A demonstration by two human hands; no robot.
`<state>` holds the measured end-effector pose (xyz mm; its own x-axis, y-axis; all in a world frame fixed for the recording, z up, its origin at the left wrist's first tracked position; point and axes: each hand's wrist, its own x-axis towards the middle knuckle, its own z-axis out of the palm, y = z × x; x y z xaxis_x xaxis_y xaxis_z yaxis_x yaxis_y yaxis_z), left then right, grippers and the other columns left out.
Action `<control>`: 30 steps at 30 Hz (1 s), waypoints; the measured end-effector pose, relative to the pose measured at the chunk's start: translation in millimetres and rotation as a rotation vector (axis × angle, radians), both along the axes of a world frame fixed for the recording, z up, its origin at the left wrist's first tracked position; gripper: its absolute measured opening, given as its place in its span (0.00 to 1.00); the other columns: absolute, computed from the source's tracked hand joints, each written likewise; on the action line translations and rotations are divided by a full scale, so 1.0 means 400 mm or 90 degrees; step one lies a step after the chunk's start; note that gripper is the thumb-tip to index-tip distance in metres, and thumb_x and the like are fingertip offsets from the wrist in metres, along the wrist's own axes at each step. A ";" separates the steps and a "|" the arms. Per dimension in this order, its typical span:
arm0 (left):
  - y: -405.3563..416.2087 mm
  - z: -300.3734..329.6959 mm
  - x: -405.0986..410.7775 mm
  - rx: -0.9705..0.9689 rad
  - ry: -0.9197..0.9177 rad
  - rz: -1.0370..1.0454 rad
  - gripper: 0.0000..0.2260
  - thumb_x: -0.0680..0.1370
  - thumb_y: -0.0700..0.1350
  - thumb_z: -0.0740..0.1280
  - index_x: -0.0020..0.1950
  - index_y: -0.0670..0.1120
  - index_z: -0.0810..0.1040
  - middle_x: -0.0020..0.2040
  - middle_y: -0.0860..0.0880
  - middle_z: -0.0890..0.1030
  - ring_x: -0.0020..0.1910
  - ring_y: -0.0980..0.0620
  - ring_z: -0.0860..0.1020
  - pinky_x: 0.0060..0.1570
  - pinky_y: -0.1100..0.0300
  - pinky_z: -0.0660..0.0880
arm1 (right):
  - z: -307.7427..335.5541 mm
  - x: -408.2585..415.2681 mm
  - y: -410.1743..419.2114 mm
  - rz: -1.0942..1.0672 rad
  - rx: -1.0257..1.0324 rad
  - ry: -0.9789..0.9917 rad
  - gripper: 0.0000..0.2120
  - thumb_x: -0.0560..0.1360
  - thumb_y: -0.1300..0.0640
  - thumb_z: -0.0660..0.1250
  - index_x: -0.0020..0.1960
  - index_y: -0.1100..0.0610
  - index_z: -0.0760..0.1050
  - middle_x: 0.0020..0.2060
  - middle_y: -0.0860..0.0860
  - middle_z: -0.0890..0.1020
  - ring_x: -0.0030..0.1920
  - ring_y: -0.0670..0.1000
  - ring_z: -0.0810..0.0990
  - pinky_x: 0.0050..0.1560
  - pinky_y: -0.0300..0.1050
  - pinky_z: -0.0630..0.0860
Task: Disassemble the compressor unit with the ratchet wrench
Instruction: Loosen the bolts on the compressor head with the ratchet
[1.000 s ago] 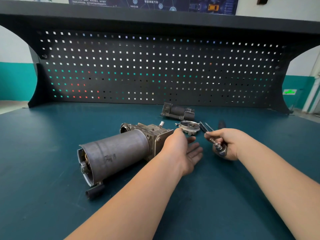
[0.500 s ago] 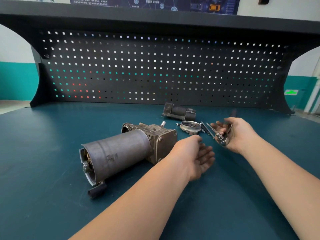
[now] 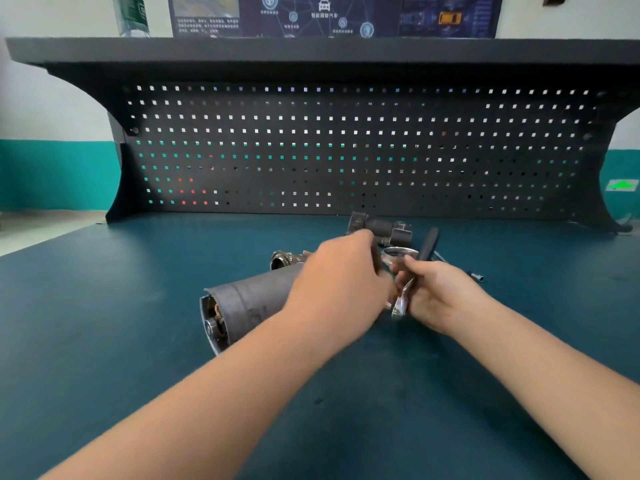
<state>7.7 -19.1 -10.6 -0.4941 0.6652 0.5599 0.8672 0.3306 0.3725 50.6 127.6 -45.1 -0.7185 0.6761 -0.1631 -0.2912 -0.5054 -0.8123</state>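
Half of the compressor (image 3: 249, 306) on the bench (image 3: 104, 306) hides behind our left hand (image 3: 341, 282), whose fingers we cannot make out; beside it, our right hand (image 3: 440, 296) grasps the wrench (image 3: 401, 303).

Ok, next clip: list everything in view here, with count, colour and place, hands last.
compressor unit: one, grey metal cylinder, lying on its side, bench centre
ratchet wrench: one, silver head, black handle, in the right hand
metal ring: one, silver, behind the hands
detached part: one, dark, near the pegboard
small socket: one, silver, right of the hands
workbench: one, teal top
pegboard: one, black, at the back
bottle: one, green label, top shelf left
left hand: over the compressor, reaching towards the wrench
right hand: grips the wrench
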 end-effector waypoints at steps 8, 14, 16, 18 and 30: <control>-0.038 -0.025 -0.164 -0.412 0.098 0.117 0.38 0.68 0.71 0.63 0.71 0.51 0.63 0.65 0.47 0.71 0.62 0.42 0.72 0.55 0.49 0.71 | 0.006 0.002 -0.026 0.097 -0.021 0.101 0.12 0.81 0.60 0.57 0.45 0.61 0.76 0.24 0.48 0.73 0.21 0.42 0.69 0.34 0.36 0.68; -0.001 -0.044 -0.160 -0.349 0.154 0.149 0.33 0.69 0.71 0.62 0.67 0.52 0.68 0.60 0.48 0.75 0.58 0.43 0.75 0.49 0.51 0.72 | 0.036 0.018 -0.025 0.055 -0.094 0.186 0.08 0.78 0.65 0.56 0.44 0.65 0.73 0.31 0.51 0.68 0.29 0.45 0.64 0.33 0.37 0.60; 0.016 -0.046 -0.156 -0.343 0.164 0.153 0.33 0.69 0.71 0.62 0.66 0.51 0.69 0.60 0.47 0.76 0.58 0.43 0.75 0.48 0.52 0.72 | 0.040 0.021 -0.023 0.041 -0.096 0.196 0.08 0.76 0.66 0.56 0.45 0.66 0.73 0.33 0.52 0.68 0.31 0.45 0.64 0.33 0.37 0.61; 0.032 -0.045 -0.154 -0.339 0.166 0.154 0.33 0.69 0.71 0.62 0.65 0.50 0.69 0.59 0.47 0.76 0.58 0.43 0.76 0.48 0.51 0.72 | 0.039 0.020 -0.021 0.034 -0.092 0.200 0.08 0.76 0.67 0.56 0.46 0.66 0.74 0.33 0.52 0.68 0.31 0.45 0.65 0.32 0.38 0.61; 0.050 -0.050 0.011 0.171 -0.341 0.022 0.07 0.75 0.43 0.61 0.41 0.44 0.77 0.37 0.48 0.81 0.37 0.48 0.78 0.38 0.57 0.75 | 0.033 0.014 0.002 -0.005 -0.145 0.209 0.09 0.74 0.68 0.57 0.46 0.66 0.76 0.30 0.53 0.72 0.29 0.45 0.69 0.31 0.34 0.65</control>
<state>12.2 0.8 -30.5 -0.7727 0.5136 0.3730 0.5261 0.1895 0.8291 56.2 128.2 -32.0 -0.7521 0.6552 -0.0715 -0.5218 -0.6581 -0.5429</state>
